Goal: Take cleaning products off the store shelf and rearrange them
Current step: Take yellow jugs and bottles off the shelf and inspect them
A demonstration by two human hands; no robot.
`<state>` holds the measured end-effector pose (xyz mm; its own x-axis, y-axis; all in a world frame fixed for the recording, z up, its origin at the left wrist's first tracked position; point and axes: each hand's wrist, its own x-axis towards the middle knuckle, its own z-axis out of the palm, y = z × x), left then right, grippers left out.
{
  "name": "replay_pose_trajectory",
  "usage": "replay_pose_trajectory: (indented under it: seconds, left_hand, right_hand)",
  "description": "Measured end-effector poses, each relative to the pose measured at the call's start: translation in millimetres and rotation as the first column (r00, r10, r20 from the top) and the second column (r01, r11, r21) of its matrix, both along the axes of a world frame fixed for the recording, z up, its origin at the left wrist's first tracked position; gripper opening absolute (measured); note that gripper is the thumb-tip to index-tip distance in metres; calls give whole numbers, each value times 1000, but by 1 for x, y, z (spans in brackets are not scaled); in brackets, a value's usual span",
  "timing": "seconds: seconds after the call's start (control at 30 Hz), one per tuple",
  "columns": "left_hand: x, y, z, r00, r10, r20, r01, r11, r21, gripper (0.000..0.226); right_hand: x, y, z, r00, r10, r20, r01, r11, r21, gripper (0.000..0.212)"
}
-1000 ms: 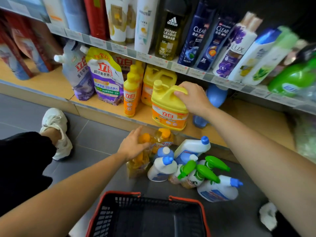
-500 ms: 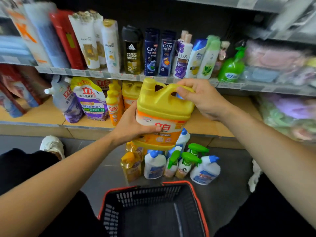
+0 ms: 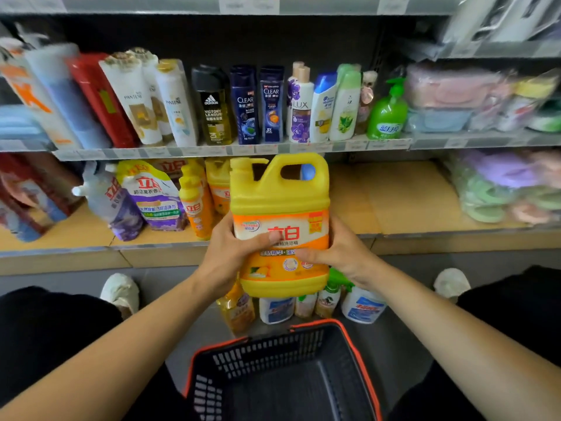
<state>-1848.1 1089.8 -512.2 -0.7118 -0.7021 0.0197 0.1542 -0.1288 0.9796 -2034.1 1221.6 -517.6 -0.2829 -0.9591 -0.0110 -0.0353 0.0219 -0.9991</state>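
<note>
While I hold the yellow detergent jug (image 3: 279, 192) upright at frame centre, clear of the lower shelf (image 3: 394, 202), my left hand (image 3: 227, 256) and right hand (image 3: 343, 253) curl round its opposite sides, thumbs on the label. I judge both hands share its weight.

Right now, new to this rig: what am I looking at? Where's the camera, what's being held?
No robot here: the grips are a person's bare hands. The one picture comes from a camera worn on their head, looking forward and down. The left grip and right grip both clasp a yellow detergent jug, upright, in front of the lower shelf. That shelf carries refill pouches and orange bottles; the shelf above holds shampoo bottles. Spray bottles stand on the floor, and nearest the camera is a black basket with an orange rim.
</note>
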Motion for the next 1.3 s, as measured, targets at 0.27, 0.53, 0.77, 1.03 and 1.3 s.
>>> replay_pose_trajectory:
  seconds: [0.27,0.53,0.77,1.03,1.3]
  left_hand:
    - [-9,-3,-22,1000,-19,23,18,998,59,54]
    - [0,-14,-41,972,48,232,27,950,-312,30]
    - [5,-10,-33,971,-52,233,147,900,-411,20]
    - [5,-6,-30,994,11,112,18,968,-251,25]
    - [1,-5,-29,990,57,129,-34,985,-172,15]
  right_hand:
    - [-15,18,-44,994,-110,-4,110,994,-21,82]
    - [-14,39,-57,966,-119,-231,136,989,61,98]
    - [-22,54,-54,998,-37,-49,40,997,62,85]
    - [-26,44,-52,978,46,202,-73,989,128,84]
    - [-22,40,-53,981,63,183,-90,986,144,75]
